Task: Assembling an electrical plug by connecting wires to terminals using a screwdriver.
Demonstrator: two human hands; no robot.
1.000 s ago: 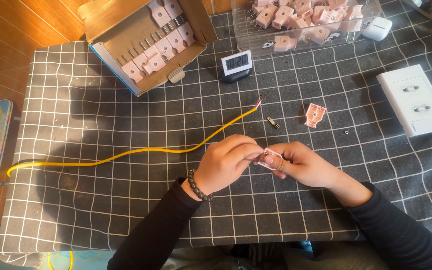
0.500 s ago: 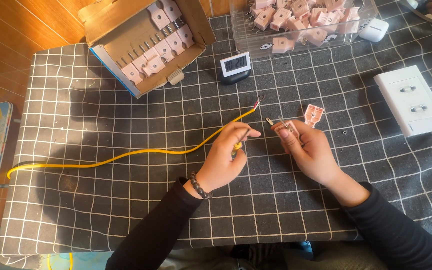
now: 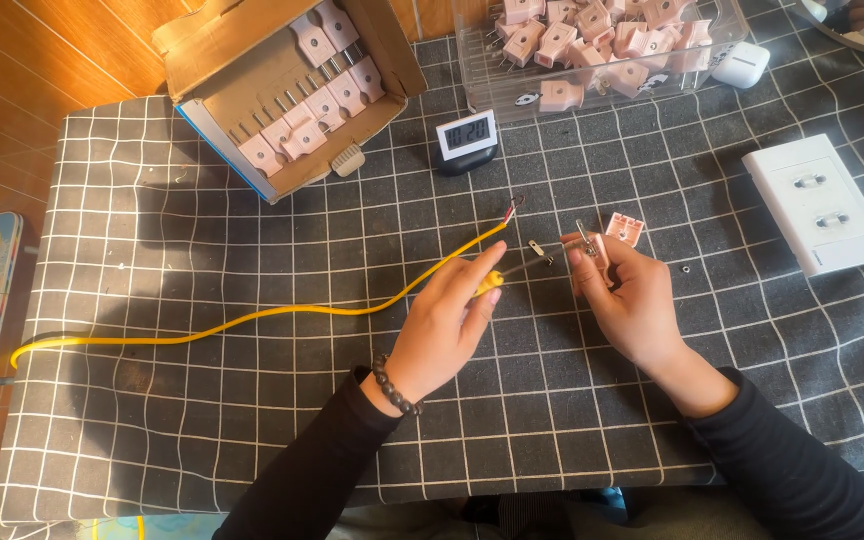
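Note:
My left hand (image 3: 442, 325) grips a small screwdriver with a yellow handle (image 3: 493, 280), its metal shaft pointing right toward the plug. My right hand (image 3: 630, 295) holds a pink plug half (image 3: 590, 262) upright by its edges, a metal prong sticking up from it. The other pink plug half (image 3: 625, 227) lies on the cloth just beyond my right fingers. A loose metal prong (image 3: 538, 249) rests between the hands. A yellow cable (image 3: 252, 318) runs from the left edge to its stripped end (image 3: 515, 206) above my left hand.
A cardboard box (image 3: 287, 90) of pink plugs sits at the back left, a clear tub (image 3: 602, 40) of more plugs at the back. A small digital clock (image 3: 466, 137), a white earbud case (image 3: 739, 64), a white socket panel (image 3: 817, 208) and a tiny screw (image 3: 687, 268) lie around.
Both hands moved apart and up the table. The left hand now holds the screwdriver pointed at the plug half, which the right hand has lifted closer to the loose half.

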